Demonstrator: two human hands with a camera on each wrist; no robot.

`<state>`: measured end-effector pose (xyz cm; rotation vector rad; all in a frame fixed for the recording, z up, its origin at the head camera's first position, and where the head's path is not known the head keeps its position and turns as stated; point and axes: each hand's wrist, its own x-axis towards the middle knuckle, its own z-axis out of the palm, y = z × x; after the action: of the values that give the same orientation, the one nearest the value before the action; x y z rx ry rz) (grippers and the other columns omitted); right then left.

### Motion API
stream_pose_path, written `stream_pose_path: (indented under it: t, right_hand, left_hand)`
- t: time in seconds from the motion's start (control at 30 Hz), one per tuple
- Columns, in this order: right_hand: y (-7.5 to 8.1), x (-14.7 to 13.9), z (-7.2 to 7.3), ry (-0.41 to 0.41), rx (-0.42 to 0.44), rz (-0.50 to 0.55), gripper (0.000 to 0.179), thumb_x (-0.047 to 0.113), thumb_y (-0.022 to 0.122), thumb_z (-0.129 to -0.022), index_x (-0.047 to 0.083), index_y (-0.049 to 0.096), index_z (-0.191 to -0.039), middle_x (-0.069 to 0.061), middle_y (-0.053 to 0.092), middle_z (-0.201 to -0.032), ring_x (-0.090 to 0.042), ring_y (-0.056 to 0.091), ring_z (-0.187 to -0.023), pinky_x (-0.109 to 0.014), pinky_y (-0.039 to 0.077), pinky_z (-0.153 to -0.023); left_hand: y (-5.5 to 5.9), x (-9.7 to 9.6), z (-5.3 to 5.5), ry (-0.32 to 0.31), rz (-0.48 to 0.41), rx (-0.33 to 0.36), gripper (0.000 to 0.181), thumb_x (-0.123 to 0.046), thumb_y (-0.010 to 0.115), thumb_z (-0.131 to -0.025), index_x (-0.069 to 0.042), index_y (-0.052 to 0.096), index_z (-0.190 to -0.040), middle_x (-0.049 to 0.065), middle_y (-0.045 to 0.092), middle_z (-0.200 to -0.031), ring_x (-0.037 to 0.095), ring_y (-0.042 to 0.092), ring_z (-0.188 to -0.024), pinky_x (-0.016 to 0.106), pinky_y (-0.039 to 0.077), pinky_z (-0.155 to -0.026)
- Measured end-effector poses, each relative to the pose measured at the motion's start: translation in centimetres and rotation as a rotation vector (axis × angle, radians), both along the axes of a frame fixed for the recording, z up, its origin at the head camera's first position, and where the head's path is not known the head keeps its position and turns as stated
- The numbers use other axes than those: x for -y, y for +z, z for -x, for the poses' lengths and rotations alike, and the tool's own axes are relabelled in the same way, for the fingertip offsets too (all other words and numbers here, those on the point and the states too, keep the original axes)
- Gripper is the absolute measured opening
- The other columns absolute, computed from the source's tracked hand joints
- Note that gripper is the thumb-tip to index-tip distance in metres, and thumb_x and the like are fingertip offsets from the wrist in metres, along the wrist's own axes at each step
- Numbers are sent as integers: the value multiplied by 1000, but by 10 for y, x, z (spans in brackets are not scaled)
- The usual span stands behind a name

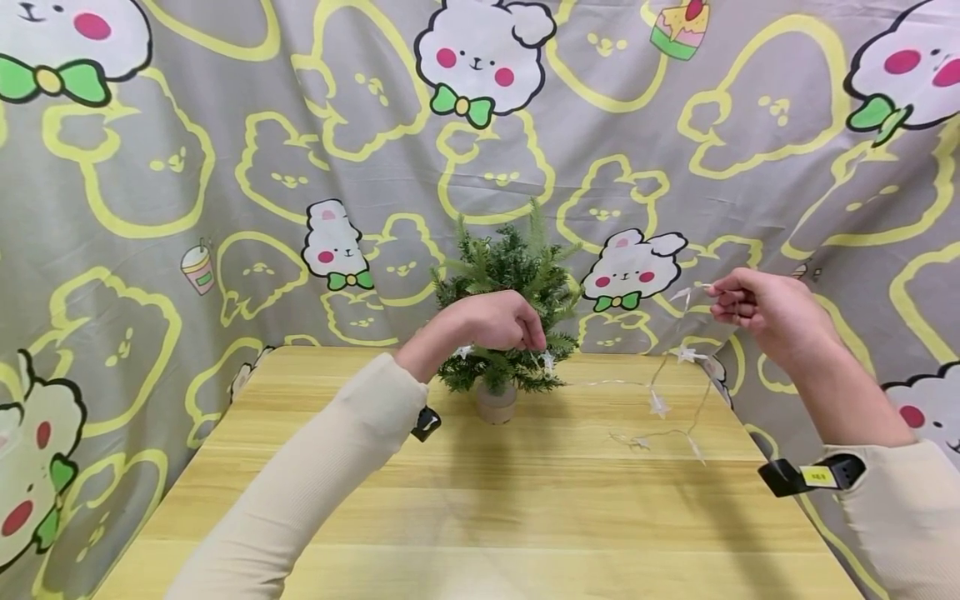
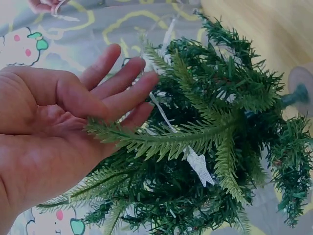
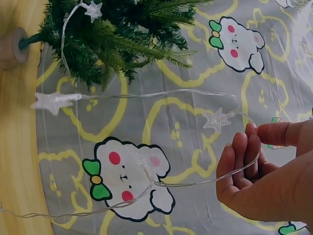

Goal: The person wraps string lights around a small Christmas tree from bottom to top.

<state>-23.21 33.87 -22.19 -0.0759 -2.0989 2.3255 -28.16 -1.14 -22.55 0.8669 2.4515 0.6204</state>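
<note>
A small artificial Christmas tree stands upright in a round light-coloured base. My left hand reaches over its front; in the left wrist view the fingers are loosely extended among the needles, and a green branch crosses in front of the palm. A white star light hangs among the branches close to these fingers. Right of the tree, my right hand is raised and pinches the clear wire of a star string light between thumb and fingertips. The string runs from the tree, with stars dangling.
The loose end of the string, with a star, hangs low over the right part of the wood-grain table. Behind and beside the table hangs a grey curtain printed with cartoon animals. Dark camera straps circle both wrists.
</note>
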Motion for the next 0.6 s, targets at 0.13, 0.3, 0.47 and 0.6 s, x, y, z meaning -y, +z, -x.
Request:
stream_pose_path:
  t: [0.13,0.3,0.47,0.6]
  right_hand:
    - [0,-2,-2,-1,-3,-4,31,10,55,-101,9,75,-78,0,67,-72,-13,64,-68,-21,57,-72]
    - [-1,-3,-2,-6,-1,-10,29,11,57,-100,8,76,-78,-1,66,-72,-13,64,-68,-21,57,-72]
    - [1,-2,-2,3,-9,28,31,8,55,-101,7,76,-77,-1,68,-72,-13,65,-66,-22,57,-71]
    - [3,-2,-2,13,-22,57,32,6,53,-101,7,75,-77,-2,69,-73,-14,64,-66,-22,57,-71]
  left_hand:
    - [-1,-1,1,-35,44,-22,34,-1,49,-101,-10,70,-126,1,69,-127,15,62,-118,28,51,-99]
    - [2,0,0,-49,74,-14,33,-10,56,-99,-13,70,-128,0,69,-122,10,59,-95,27,48,-85]
    - [10,2,-4,-68,105,-53,35,-10,52,-97,-14,69,-128,0,66,-127,14,61,-98,28,45,-79]
    - [19,2,-12,-106,141,-128,35,-13,52,-99,-15,69,-128,-1,62,-137,13,58,-104,28,44,-85]
